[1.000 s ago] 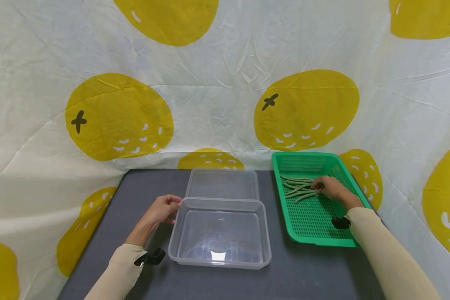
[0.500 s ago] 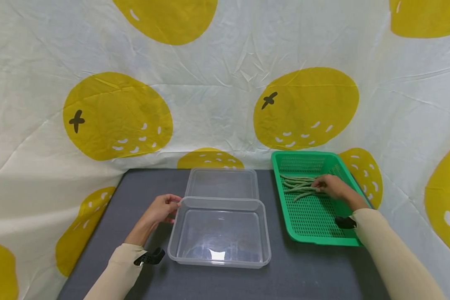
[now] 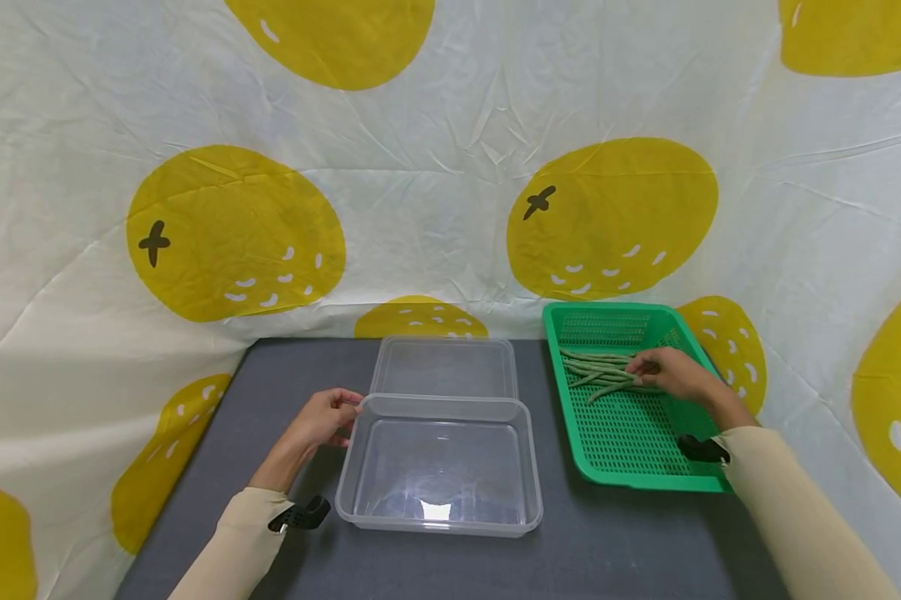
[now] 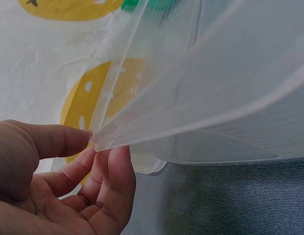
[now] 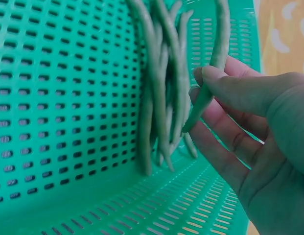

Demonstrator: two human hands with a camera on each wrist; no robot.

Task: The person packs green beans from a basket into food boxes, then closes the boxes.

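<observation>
At the left my left hand (image 3: pixel 317 423) holds the back left corner of a clear plastic container (image 3: pixel 435 467). The left wrist view shows thumb and fingers pinching its rim (image 4: pixel 142 137). Over at the right, my right hand (image 3: pixel 675 375) is inside a green plastic basket (image 3: pixel 569 417). Between its thumb and fingertips it pinches one green bean (image 5: pixel 221 44), seen lengthwise in the right wrist view. Beside that bean a bundle of several green beans (image 5: pixel 159 83) lies on the basket floor. The head view partly hides the held bean behind the fingers.
A clear flat lid (image 3: pixel 446 367) lies behind the container on the dark grey table (image 3: pixel 300 367). A white cloth with yellow fruit prints (image 3: pixel 420 233) hangs along the back and sides. The basket stands at the table's right edge.
My right hand and forearm have shifted slightly to the right, the hand staying over the beans in the basket. The left hand and the container have not moved.
</observation>
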